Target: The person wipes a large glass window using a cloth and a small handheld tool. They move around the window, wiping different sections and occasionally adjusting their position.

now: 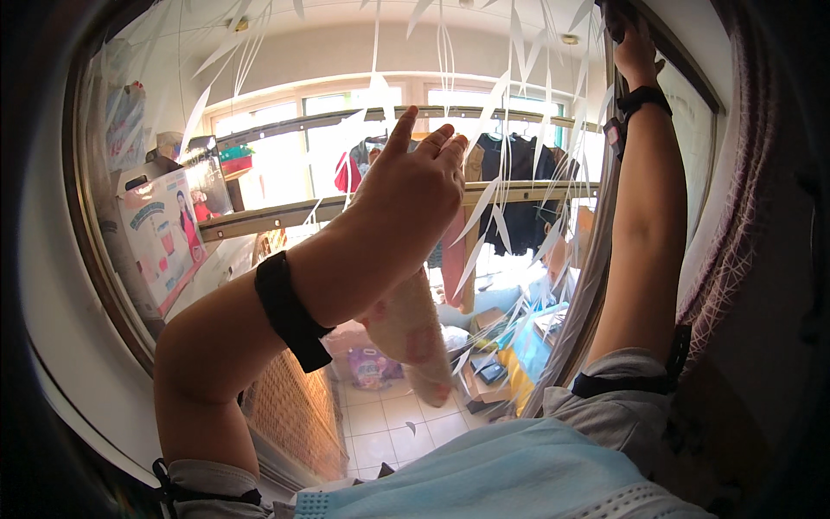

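My left hand is raised in front of a glass door panel with white leaf decals, its index finger pointing up and its other visible fingers bent. From beneath this hand hangs a pale, fuzzy cloth with pinkish patches; my hand and forearm hide its upper part and the grip on it. High at the right, my right hand reaches to the top of the dark door frame. Its fingers lie in shadow against something dark, so their hold is unclear.
Through the glass, a drying rack's rails carry dark clothes. Printed cardboard boxes are stacked at left above a woven wicker panel. Bags and an open carton lie on the tiled floor. A lilac curtain hangs at right.
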Available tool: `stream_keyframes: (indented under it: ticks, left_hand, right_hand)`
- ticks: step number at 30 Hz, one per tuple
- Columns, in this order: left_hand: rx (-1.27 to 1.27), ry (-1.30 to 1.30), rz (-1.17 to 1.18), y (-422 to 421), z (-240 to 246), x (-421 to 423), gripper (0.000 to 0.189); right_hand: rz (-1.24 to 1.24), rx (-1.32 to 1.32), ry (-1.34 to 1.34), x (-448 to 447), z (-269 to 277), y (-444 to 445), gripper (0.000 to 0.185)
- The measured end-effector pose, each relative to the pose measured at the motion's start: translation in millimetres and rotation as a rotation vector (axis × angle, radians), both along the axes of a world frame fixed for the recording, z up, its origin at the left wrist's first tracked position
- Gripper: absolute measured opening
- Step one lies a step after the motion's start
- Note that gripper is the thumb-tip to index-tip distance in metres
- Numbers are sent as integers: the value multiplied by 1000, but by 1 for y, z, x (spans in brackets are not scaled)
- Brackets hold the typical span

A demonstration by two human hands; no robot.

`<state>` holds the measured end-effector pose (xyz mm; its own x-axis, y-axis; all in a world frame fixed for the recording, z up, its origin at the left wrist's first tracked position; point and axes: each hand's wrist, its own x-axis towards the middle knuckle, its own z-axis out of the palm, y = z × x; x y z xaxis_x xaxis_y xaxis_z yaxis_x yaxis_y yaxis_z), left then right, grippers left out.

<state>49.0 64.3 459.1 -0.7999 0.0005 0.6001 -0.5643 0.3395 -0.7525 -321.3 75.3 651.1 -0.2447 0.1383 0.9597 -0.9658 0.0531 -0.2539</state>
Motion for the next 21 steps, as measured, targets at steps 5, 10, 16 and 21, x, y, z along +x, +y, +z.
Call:
stream_keyframes:
  ticks: [5, 10, 16, 21]
  left_hand:
    - [93, -22, 18, 9, 13, -11, 35]
    - [38, -36, -95, 13, 35, -49, 33]
    - [95, -103, -61, -2, 38, -58, 24]
    - [25, -136, -128, -5, 35, -51, 28]
  right_hand:
    - [73, -23, -75, -7, 0, -5, 48]
    - [198, 120, 9, -40, 20, -11, 50]
    - [119, 182, -3, -59, 30, -21, 50]
    - [26, 149, -187, -37, 9, -14, 57]
